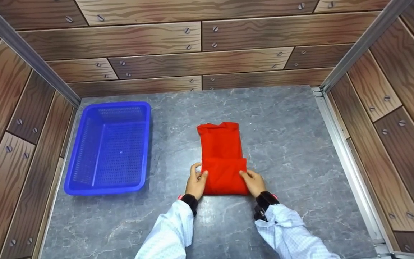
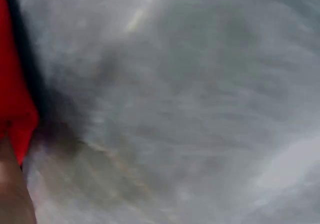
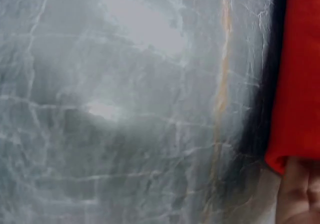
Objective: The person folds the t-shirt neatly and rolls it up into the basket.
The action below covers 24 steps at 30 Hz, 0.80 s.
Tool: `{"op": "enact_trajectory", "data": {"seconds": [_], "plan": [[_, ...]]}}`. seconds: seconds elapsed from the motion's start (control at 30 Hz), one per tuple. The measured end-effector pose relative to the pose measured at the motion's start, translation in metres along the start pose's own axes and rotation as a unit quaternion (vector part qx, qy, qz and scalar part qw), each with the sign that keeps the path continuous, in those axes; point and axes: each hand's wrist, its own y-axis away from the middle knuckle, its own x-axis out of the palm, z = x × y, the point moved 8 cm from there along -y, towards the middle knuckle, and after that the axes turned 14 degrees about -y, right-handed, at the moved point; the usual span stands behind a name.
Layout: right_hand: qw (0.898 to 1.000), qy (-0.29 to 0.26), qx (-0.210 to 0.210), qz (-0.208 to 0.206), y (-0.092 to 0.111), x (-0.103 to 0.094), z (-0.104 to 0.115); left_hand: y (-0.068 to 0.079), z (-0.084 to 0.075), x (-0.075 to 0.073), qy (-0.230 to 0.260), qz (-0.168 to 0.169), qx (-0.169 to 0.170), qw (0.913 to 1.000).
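A red T-shirt (image 1: 222,144), folded into a narrow strip, lies on the grey marbled surface. Its near part is turned up over the rest as a flap, and its far edge dips like a neckline. My left hand (image 1: 195,182) pinches the left side of the flap, thumb on top. On the opposite side, my right hand (image 1: 253,182) pinches the flap's edge the same way. In the left wrist view a red corner of the T-shirt (image 2: 15,104) shows at the left border. The right wrist view has the rolled fold at its right border, with fingers (image 3: 295,189) tucked beneath it.
To the left stands a blue plastic basket (image 1: 145,144) with perforated sides and nothing in it. Wood-patterned walls (image 1: 156,64) enclose the surface at the back and both sides. A metal rail (image 1: 350,172) runs along the right edge.
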Motion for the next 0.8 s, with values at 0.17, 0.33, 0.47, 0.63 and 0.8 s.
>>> {"op": "enact_trajectory", "data": {"seconds": [0.17,0.33,0.47,0.63,0.8], "plan": [[0.999,-0.015,-0.043,-0.016,-0.001,-0.001,0.005,0.008,-0.028,-0.004,0.049,0.024,0.086,0.9948],[0.998,0.005,-0.068,-0.015,-0.006,0.005,0.013,0.009,-0.049,-0.011,-0.004,0.0,0.151,0.9885],[0.999,0.014,-0.042,0.009,-0.01,0.012,0.014,0.007,-0.047,-0.006,-0.019,0.027,0.15,0.9881],[0.997,0.037,-0.041,0.045,-0.011,0.017,0.011,0.002,-0.029,0.011,-0.054,0.09,0.125,0.9865],[0.996,0.047,-0.061,0.042,-0.005,0.018,0.005,0.001,-0.009,0.022,-0.101,0.112,0.085,0.9849]]}}
